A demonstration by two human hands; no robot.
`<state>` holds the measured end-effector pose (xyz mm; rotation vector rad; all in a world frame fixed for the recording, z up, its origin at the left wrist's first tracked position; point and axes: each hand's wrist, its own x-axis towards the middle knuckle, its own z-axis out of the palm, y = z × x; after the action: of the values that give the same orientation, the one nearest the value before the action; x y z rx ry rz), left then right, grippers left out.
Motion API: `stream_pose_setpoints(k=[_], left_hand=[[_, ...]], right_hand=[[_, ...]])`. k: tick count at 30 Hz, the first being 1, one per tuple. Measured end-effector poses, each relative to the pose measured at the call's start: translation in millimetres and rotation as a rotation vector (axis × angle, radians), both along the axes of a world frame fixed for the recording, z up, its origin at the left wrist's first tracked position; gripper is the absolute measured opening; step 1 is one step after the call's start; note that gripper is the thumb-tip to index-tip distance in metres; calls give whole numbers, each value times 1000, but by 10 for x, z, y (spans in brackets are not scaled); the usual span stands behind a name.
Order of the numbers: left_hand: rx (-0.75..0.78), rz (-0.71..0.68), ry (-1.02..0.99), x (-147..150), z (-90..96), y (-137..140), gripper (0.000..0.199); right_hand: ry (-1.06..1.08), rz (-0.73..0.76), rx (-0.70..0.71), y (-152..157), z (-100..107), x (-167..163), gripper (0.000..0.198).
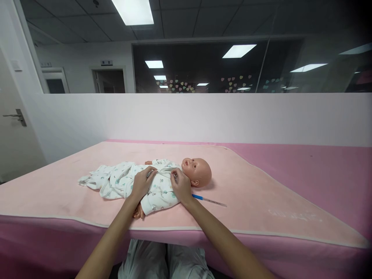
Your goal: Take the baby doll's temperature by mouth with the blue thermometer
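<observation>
A baby doll (pixel 200 170) lies on its back with its head to the right, dressed in a white printed baby romper (pixel 161 193). My left hand (pixel 143 182) rests over the doll's chest, its fingers closed on the front edge of the romper. Close to the doll's neck, my right hand (pixel 180 185) pinches the romper's collar edge between thumb and fingers. The cloth between both hands is drawn into folds, and any fastener there is too small to make out. One doll hand (pixel 138 212) pokes out of the near sleeve.
Just right of my right wrist lies a thin stick with a blue end (pixel 209 200), perhaps a thermometer. Under everything is a peach mat (pixel 247 193) over a pink table cover (pixel 328 186). A white wall (pixel 203 118) with windows stands behind; a door (pixel 17 128) is at left.
</observation>
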<state>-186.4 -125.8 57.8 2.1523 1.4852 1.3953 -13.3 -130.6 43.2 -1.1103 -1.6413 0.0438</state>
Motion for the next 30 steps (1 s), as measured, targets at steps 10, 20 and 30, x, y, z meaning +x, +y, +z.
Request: stream_pose_setpoints(k=[10,20,30], left_hand=[[76,-45,59,17,-7,3,16],[69,-114,-94,-20,-46,16,19],[98,-104,13,-29,-61,43,28]], right_hand=[[3,6,2,-6,1,-8,10],[-8,-2,16,-4,-23,11,10],[-6,-46,-10,-15,12,5,18]])
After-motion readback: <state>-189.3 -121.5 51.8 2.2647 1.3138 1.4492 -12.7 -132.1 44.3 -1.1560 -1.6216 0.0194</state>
